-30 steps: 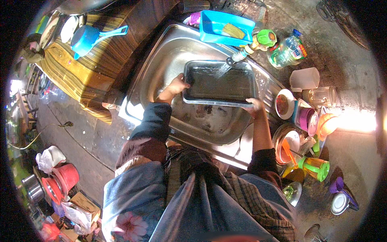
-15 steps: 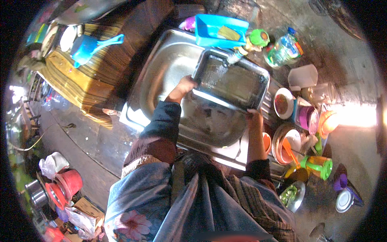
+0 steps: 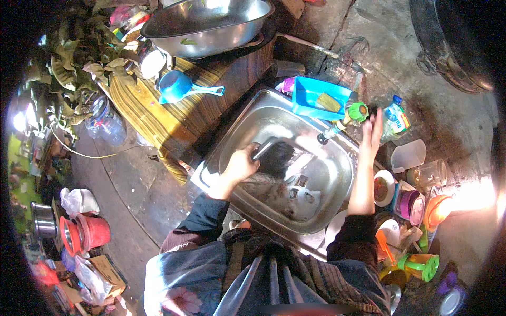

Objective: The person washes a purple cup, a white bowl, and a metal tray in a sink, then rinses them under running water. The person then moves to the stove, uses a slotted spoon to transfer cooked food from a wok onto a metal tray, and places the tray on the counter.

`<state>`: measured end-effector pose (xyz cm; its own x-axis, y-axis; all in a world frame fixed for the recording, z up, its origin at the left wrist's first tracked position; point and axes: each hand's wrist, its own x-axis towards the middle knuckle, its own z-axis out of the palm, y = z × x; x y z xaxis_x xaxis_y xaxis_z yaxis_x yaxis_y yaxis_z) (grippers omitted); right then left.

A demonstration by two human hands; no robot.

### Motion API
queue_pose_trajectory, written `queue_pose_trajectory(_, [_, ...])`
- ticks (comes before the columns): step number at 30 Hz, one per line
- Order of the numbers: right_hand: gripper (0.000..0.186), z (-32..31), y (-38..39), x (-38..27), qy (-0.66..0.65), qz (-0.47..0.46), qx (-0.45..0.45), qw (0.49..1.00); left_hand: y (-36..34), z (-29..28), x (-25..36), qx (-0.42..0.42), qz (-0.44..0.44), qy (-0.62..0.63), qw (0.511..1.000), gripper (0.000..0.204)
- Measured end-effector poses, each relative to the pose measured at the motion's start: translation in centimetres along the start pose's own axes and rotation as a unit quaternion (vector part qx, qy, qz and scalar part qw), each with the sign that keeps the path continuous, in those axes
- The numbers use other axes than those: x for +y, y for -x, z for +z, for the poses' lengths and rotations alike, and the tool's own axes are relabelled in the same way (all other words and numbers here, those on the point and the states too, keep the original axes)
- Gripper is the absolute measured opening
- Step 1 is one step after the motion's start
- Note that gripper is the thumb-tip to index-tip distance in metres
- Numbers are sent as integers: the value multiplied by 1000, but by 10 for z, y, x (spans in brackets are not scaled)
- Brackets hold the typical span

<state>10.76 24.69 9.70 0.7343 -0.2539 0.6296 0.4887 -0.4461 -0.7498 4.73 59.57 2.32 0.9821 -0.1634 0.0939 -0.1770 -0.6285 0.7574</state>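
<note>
My left hand [image 3: 242,164] is closed on one edge of a dark metal baking tray [image 3: 264,148], tipped steeply inside the steel sink [image 3: 332,208]. Only the tray's rim and part of a dark face show clearly. Fingers stretched out, my right hand [image 3: 372,129] is raised over the sink's right edge with nothing in it. Just left of its fingers is the tap's round green top [image 3: 358,111]; the tap's spout [image 3: 327,135] points into the sink. A little water and bright reflections show around the drain.
A blue basin [image 3: 308,108] holding a sponge [image 3: 329,102] sits behind the sink. A plastic bottle [image 3: 395,120], bowls and cups crowd the right side. On the wood-patterned surface at left are a blue dipper [image 3: 176,87] and a large steel bowl [image 3: 211,31].
My right hand has let go of the tray and moved up beside the tap. The left hand has tipped the tray down into the sink. The whole view has shifted.
</note>
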Motion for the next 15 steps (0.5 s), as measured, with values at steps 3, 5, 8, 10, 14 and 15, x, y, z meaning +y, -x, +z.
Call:
queue_pose_trajectory(3, [32, 21, -42, -32, 195, -23, -98, 976, 12, -16, 23, 34, 108, -104, 988, 43])
queue_pose_trajectory(5, [41, 17, -56, -39, 246, 60, -229, 940, 19, -24, 26, 44, 128, -148, 980, 42])
queue_pose_trajectory(8, [59, 7, -49, -27, 350, 112, -186, 911, 28, -30, 25, 59, 154, -120, 979, 42])
queue_pose_trajectory(10, [60, -1, -26, -15, 143, 297, -98, 939, 34, -29, 24, 80, 135, -108, 982, 42])
queue_pose_trajectory(14, [46, 1, 95, -6, 187, 250, -24, 950, 50, -19, 23, 94, 140, -74, 983, 49])
queue_pose_trajectory(15, [39, -3, 136, -10, 156, 217, -91, 959, 54, -17, 23, 98, 143, -81, 982, 50])
